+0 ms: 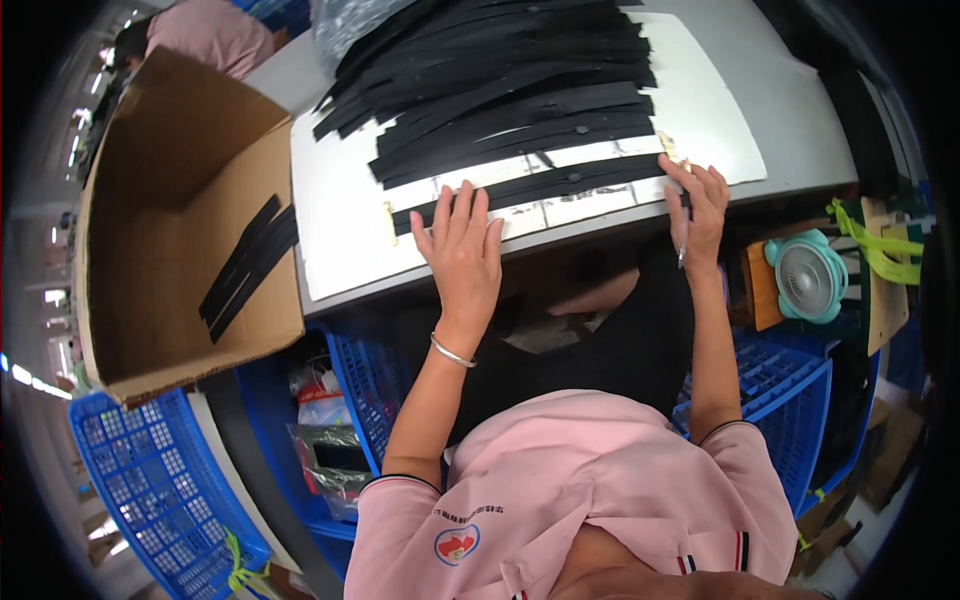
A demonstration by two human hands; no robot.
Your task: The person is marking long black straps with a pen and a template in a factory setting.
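A single black fabric strip (540, 183) lies straight across a white board (345, 262), along marked lines near the board's front edge. My left hand (465, 248) rests with spread fingers on the strip's left part. At the strip's right end, the fingertips of my right hand (703, 205) touch it. That hand also holds a slim pen-like tool (683, 240), its tip pointing down toward me; its exact kind is hard to make out. Behind the single strip, many more black strips (500, 75) lie in an overlapping pile. Yellowish tape pieces (390, 224) mark the board near the strip's ends.
An open cardboard box (180, 240) stands left of the board, with a few black strips (250, 265) over its inner flap. Blue plastic baskets (165, 485) are below the table. A teal fan (808, 278) sits at right. Another person (210, 38) is at the far left.
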